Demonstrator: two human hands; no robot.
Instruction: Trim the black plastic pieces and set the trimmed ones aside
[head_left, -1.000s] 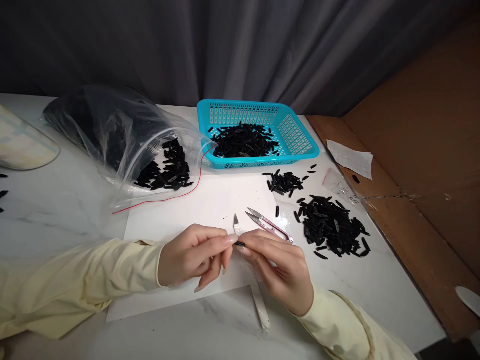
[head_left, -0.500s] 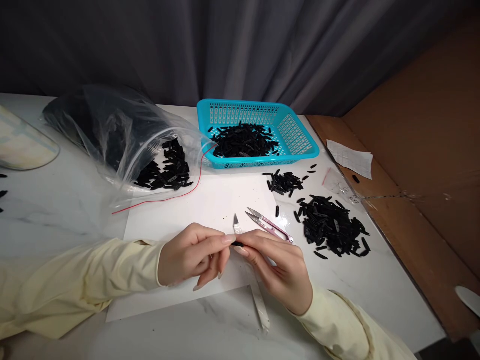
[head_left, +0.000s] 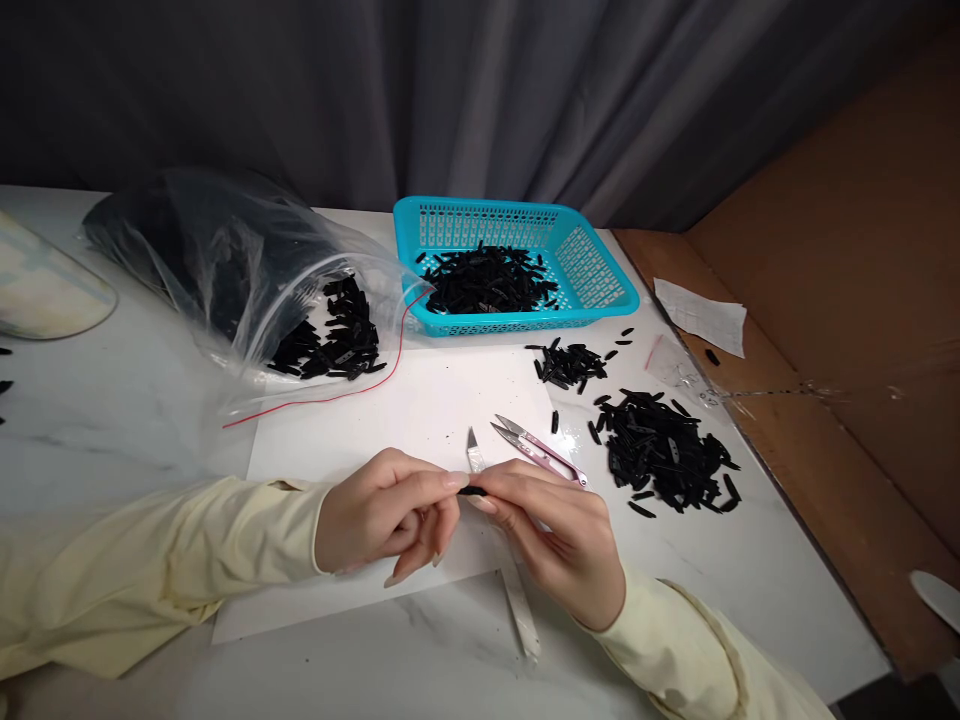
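Between my two hands is a small, narrow black piece [head_left: 472, 491], pinched at both ends. My left hand [head_left: 397, 510] grips its left end with thumb and forefinger, the other fingers curled loosely below. My right hand [head_left: 559, 535] holds the right end between thumb and fingers. Under my right hand lies a craft knife [head_left: 517, 610], its blade pointing away from me and its middle hidden. Just beyond it rest pink-handled thread snips [head_left: 536, 450]. A white sheet of paper [head_left: 315, 530] is spread beneath my hands.
A blue plastic basket [head_left: 517, 320] holds many similar black pieces. Left of it, a clear zip bag [head_left: 232, 260] lies on its side, black pieces at its mouth. A large pile [head_left: 667, 450] and a smaller pile [head_left: 570, 366] of pieces sit right. Cardboard [head_left: 825, 250] borders the right edge.
The fingertips have shifted very slightly apart, so a little more of the black piece shows between them. The other things lie as before.
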